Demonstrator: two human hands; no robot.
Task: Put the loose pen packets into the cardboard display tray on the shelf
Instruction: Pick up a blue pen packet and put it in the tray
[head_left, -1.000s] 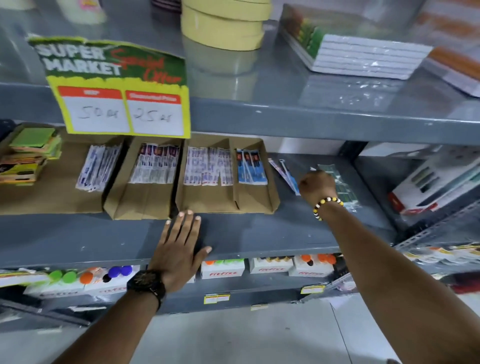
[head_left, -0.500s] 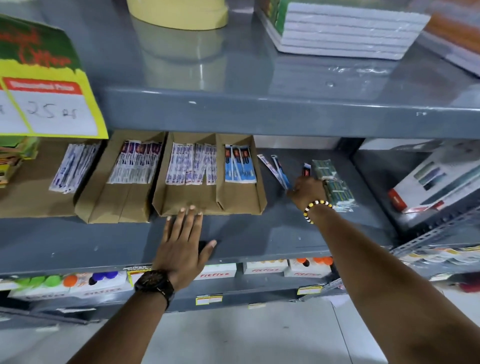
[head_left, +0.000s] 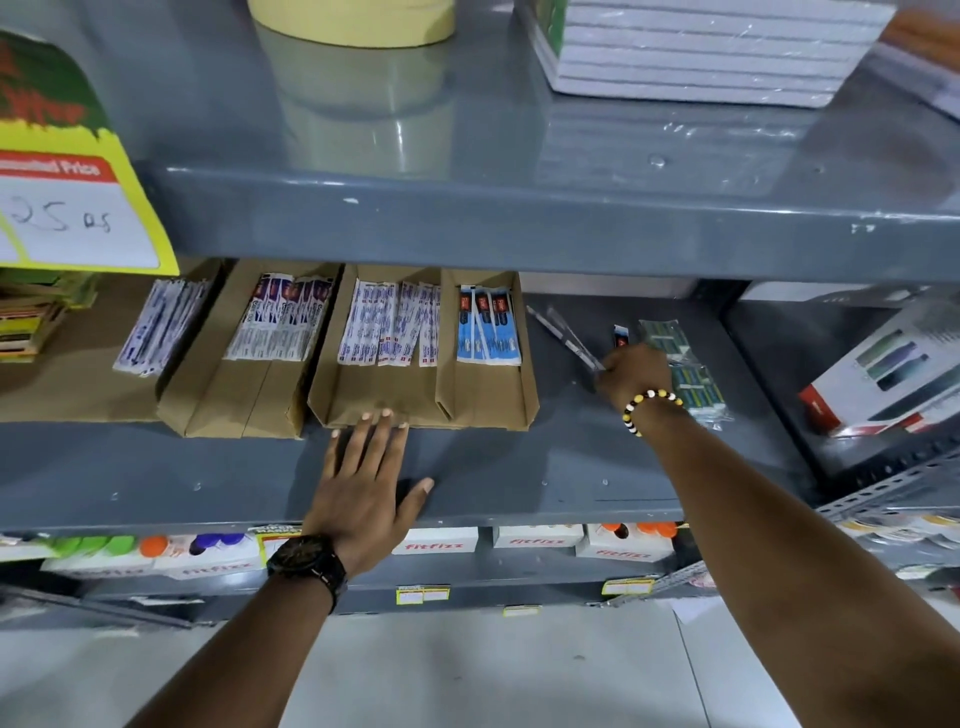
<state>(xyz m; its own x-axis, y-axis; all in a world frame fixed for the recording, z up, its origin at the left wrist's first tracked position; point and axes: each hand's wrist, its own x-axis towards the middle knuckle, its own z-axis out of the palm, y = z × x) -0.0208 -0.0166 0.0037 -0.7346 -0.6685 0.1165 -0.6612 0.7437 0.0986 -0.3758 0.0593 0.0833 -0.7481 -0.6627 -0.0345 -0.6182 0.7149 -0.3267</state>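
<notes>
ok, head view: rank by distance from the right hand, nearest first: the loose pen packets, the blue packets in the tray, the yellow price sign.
1. Loose pen packets: on the bare shelf, at the fingers of the right hand.
2. Blue packets: left of that hand, in the rightmost slot of the cardboard tray.
3. Yellow price sign: far left, hanging from the upper shelf edge.

Both my forearms are bare, no sleeves visible up to the frame edge. On my left wrist I wear a dark watch (head_left: 306, 564) with a round face and a dark strap, possibly metal links; blur prevents certainty. On my right wrist sits a bead bracelet (head_left: 647, 408) in yellow, black and white beads.
</notes>
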